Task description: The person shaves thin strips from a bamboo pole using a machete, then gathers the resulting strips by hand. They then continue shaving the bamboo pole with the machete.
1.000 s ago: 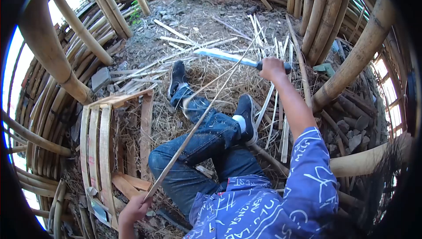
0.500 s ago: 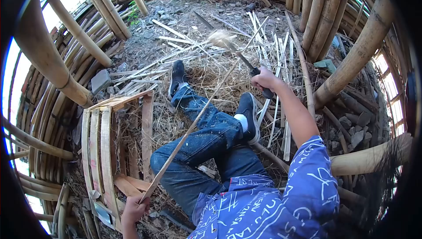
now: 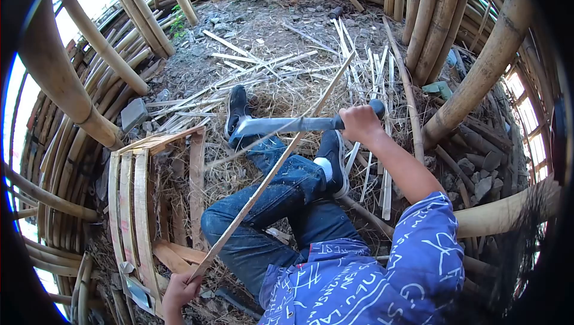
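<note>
My left hand (image 3: 182,290) is closed round the lower end of a long bamboo strip (image 3: 256,196), which slants up and away to the right across my bent leg. A machete (image 3: 282,125) is in my right hand (image 3: 360,124), fingers wrapped round its dark handle. Its blade lies nearly level, tip to the left, and overlaps the strip near the strip's upper part. A thin, blurred shaving (image 3: 254,144) hangs in a curve beneath the blade. My legs (image 3: 269,199) in blue jeans are folded on the ground behind the strip.
Left of my legs stands a slatted wooden crate (image 3: 142,187). Pale split strips (image 3: 251,62) and curly shavings litter the ground ahead. Thick bamboo poles (image 3: 490,68) rise on both sides, with a grey block (image 3: 134,114) at left and rubble (image 3: 483,186) at right.
My right hand has swung the machete from pointing up and away to level, blade leftward across the strip. The shavings bunched on the blade are gone. My left hand keeps its hold.
</note>
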Available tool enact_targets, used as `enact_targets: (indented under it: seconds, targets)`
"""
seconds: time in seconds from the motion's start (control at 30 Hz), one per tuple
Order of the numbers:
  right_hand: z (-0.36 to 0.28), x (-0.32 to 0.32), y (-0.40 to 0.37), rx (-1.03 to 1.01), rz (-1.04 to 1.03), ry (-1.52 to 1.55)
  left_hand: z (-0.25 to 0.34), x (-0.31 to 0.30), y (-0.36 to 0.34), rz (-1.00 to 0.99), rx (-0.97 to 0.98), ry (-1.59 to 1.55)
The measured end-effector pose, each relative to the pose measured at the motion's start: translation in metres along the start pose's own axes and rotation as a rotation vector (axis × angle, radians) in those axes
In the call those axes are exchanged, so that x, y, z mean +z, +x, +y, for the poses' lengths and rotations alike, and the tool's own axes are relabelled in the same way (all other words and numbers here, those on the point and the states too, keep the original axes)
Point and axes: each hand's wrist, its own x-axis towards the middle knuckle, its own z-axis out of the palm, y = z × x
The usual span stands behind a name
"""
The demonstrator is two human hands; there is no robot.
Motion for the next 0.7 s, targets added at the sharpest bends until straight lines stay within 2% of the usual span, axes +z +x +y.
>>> enact_targets:
  seconds: [0.07,0.13,0.2,0.27,0.37,0.47,0.53,0.57,0.6,0.67,0.7]
  targets:
    - [0.003,0.000,-0.003,-0.070,0.026,-0.031,-0.007,-0.002,-0.001,0.005,0.057,0.033]
    - [0.018,-0.007,0.002,-0.024,-0.068,-0.053,-0.021,-0.003,-0.006,0.004,0.077,-0.018]
    - [0.072,-0.009,0.008,0.285,-0.079,0.073,-0.032,0.001,-0.020,-0.014,0.074,-0.078]
    - [0.123,0.019,0.023,0.600,0.063,0.111,-0.035,0.001,-0.020,0.036,0.153,-0.124]
    - [0.115,-0.012,0.023,0.539,-0.014,0.020,-0.035,0.003,-0.022,0.065,0.100,-0.128]
    - [0.108,-0.009,0.023,0.511,-0.102,0.029,-0.036,-0.017,0.003,0.049,0.123,-0.058]
    - [0.100,-0.008,0.021,0.560,-0.101,0.182,-0.040,-0.016,0.006,-0.009,0.049,-0.129]
    - [0.102,0.002,0.023,0.545,-0.092,0.276,-0.034,-0.019,0.003,0.042,0.074,-0.076]
    - [0.103,0.012,0.025,0.528,-0.082,0.370,-0.040,-0.017,0.003,0.049,0.004,-0.097]
    - [0.094,0.018,0.024,0.499,-0.263,0.871,-0.042,-0.017,0.004,0.008,-0.104,-0.209]
    - [0.086,0.018,0.022,0.479,-0.303,1.105,-0.048,-0.015,0.006,0.004,-0.092,-0.197]
